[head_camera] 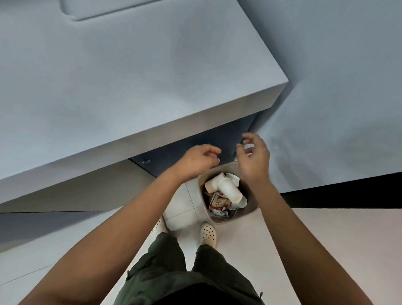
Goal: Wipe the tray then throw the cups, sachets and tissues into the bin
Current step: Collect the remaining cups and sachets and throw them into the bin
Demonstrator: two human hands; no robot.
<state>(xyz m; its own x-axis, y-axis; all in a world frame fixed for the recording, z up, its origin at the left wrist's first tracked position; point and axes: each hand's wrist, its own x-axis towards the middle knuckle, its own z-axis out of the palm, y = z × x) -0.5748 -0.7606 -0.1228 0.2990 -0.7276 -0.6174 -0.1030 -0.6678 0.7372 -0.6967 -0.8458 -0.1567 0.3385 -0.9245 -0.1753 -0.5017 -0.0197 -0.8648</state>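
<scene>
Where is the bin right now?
In the head view the bin stands on the floor below the counter's corner, just ahead of the person's shoe, under both hands, with cups and sachets inside.

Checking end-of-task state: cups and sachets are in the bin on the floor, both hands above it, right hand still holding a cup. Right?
Not quite: the right hand holds nothing; its fingers are loosely curled and empty. The rest stands: in the head view the cups and sachets lie in the bin on the floor, with the left hand above it too.
</scene>
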